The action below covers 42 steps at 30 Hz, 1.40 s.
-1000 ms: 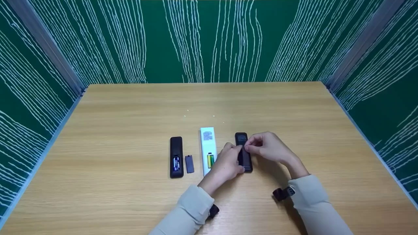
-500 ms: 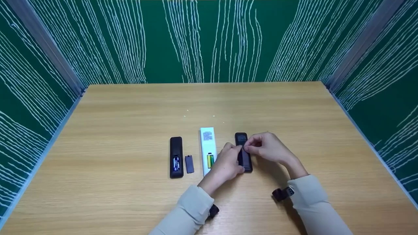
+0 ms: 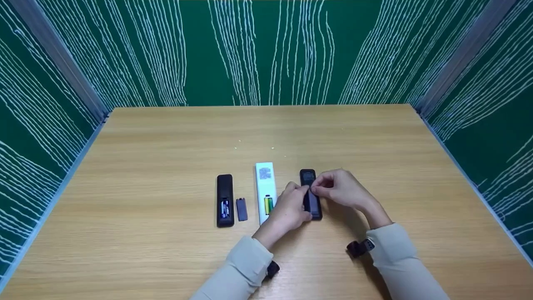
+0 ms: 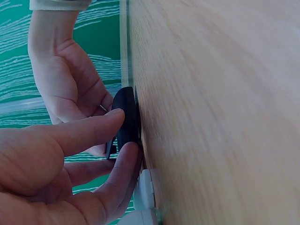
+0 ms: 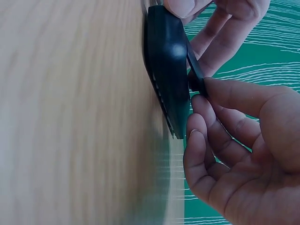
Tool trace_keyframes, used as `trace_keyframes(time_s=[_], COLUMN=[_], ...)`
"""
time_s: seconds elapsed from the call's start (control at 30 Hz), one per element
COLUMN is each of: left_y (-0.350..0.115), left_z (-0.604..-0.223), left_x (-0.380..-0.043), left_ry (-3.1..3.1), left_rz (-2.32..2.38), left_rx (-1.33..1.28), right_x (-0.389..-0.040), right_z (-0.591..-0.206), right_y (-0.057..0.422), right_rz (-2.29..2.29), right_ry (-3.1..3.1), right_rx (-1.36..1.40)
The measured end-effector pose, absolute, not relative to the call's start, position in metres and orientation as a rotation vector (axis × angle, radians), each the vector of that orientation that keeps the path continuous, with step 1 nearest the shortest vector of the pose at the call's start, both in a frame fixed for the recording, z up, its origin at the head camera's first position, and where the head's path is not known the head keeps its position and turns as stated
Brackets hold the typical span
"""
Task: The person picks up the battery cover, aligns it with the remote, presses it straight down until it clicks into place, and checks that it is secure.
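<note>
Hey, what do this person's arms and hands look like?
The left sleeve and right sleeve are pale grey-beige, ending in wide cuffs. A small black wrist camera sits by each cuff. The left hand and right hand are bare, no rings visible.

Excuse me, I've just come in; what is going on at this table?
A person's left hand grips a black remote on the table, while the right hand pinches its battery cover, which is tilted up at one end. To the left, a white remote and a second black remote lie with batteries showing, a loose cover between them.
</note>
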<state>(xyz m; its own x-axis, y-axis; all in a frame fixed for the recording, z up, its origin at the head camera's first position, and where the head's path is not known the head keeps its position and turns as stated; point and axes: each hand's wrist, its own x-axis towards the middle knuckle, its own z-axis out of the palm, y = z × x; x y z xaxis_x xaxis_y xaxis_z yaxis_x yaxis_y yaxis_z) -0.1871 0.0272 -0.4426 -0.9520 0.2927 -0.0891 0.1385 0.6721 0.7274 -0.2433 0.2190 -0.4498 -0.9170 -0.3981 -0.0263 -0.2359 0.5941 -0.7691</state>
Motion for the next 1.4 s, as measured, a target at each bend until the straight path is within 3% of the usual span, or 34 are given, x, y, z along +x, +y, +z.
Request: trace_keyframes(time_s=[1.4], left_y=[0.0271], left_z=[-0.4407], left_x=[-0.1866], left_ry=[2.664], left_rz=[1.189], left_rx=[0.329], right_x=[-0.2419], right_z=[-0.4497], right_y=[0.2159], right_rz=[-1.175], right_ry=[2.645], right_rx=[-0.499])
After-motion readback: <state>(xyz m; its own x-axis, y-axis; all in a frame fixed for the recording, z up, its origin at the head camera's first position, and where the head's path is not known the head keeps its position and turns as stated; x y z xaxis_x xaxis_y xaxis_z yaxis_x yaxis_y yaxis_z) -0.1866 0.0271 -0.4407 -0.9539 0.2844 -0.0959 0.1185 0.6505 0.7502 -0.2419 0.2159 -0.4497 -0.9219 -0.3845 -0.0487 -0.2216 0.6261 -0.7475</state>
